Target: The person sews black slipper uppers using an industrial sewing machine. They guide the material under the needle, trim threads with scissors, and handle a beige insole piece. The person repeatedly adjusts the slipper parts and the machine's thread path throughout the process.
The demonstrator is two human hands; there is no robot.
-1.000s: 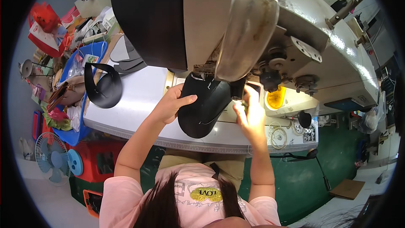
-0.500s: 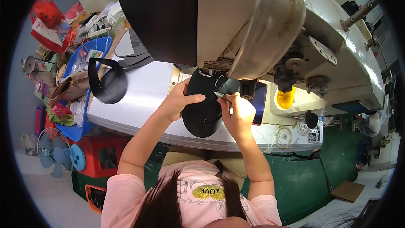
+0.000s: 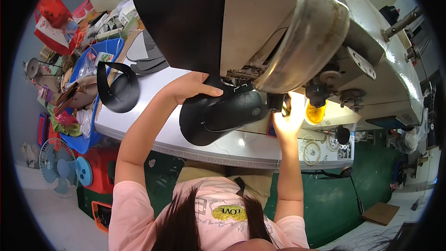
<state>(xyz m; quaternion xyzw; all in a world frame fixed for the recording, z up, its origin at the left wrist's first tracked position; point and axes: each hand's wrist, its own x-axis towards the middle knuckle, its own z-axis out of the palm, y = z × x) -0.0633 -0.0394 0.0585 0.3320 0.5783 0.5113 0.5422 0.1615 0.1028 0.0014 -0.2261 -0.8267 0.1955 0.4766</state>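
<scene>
The black piece (image 3: pixel 218 116) is lying on the white bench (image 3: pixel 153 88), its far end tucked under the head of the sewing machine (image 3: pixel 278 28). We are seeing the left hand (image 3: pixel 190 88) resting on its upper left edge, fingers curled over the rim and thumb pressing along the top — gripping the piece. The right hand (image 3: pixel 288 118) is reaching up under the machine just right of the piece, washed out by the lamp glare, so we cannot tell whether it is clenched or released. Just beside that hand a yellow cup (image 3: pixel 315 113) is glowing. To the left a second black piece (image 3: pixel 118 88) with a strap is sitting at the bench edge, near a blue tub (image 3: pixel 93 139) — and a small fan (image 3: pixel 58 165) is standing on the floor.
</scene>
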